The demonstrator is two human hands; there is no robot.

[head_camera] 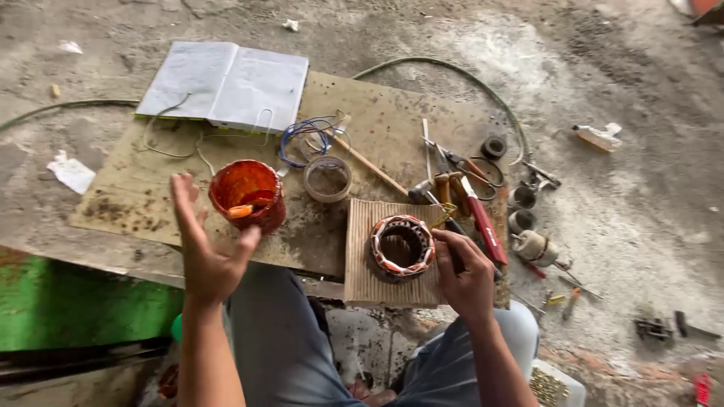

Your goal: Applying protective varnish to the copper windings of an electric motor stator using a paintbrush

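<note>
Right hand [466, 273] rests on the near right edge of the ridged board [381, 260], fingers curled against the right side of the stator [401, 245], touching or just short of it. Whether it pinches a wire or tool there cannot be told.

The stator lies flat on the board, bore upward, windings bound in red and white.

Left hand [207, 245] is spread wide and holds nothing; it hovers left of the stator, just in front of the orange cup [247, 194]. A small orange object sits inside the cup.

Judgement: the work on the stator will go best with the board kept flat and the free hand brought in to steady the stator's left side.

Beyond the stator, on the surface [151, 188], stands a roll of tape [327, 179]; behind it, blue wire coils [305, 137]. Right of the stator lie a red-handled tool [486, 226], a hammer [422, 190] and scissors [471, 167]. Farthest from the stator, at the surface's back left, lies an open notebook [226, 83].
</note>
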